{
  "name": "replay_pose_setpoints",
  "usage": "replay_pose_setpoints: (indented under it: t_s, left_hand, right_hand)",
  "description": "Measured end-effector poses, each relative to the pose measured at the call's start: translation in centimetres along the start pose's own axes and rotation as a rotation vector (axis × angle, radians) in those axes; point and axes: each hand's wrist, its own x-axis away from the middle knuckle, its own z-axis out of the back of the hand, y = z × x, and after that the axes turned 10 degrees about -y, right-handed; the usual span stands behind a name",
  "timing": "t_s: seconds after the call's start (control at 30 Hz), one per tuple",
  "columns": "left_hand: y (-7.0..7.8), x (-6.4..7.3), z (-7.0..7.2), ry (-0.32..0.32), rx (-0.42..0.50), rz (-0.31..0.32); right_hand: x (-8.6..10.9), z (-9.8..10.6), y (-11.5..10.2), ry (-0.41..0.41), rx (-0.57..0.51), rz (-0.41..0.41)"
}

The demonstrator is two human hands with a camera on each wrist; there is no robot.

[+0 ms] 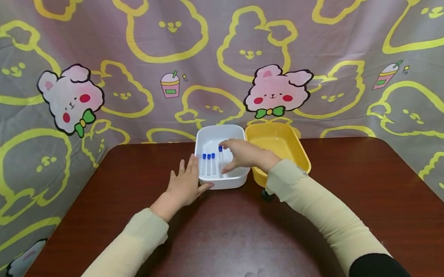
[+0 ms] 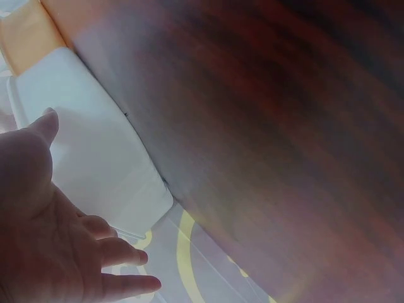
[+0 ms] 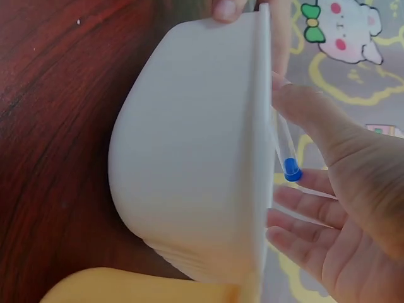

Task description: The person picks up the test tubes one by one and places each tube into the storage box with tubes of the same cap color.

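Note:
My right hand (image 1: 244,154) is over the white plastic basin (image 1: 226,183). Between its thumb and index finger it pinches a clear test tube (image 3: 285,136) by its ends. The index finger is at the blue cap (image 3: 291,169), the thumb at the other end; the remaining fingers are spread. Inside the basin, to the left of this tube, three more blue-capped test tubes (image 1: 209,164) lie side by side, caps toward the far side. My left hand (image 1: 184,183) touches the basin's left front corner with straight, spread fingers, its thumb along the front side.
A yellow basin (image 1: 304,152) stands right against the white one, partly behind my right wrist. A small black object (image 1: 267,195) lies before it on the dark wooden table (image 1: 233,245). A patterned curtain (image 1: 203,36) hangs along the table's far edge.

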Motion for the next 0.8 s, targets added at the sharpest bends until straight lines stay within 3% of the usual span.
replay_pose_setpoints:
  t_s: [0.27, 0.8]
  left_hand:
    - [-0.1, 0.0, 0.0, -0.003, 0.005, 0.003]
    - [-0.1, -0.1, -0.2, 0.002, -0.007, -0.001]
  right_hand:
    - [-1.9, -1.1, 0.6, -0.020, 0.020, -0.015]
    - [-3.4, -1.9, 0.7, -0.088, 0.047, -0.162]
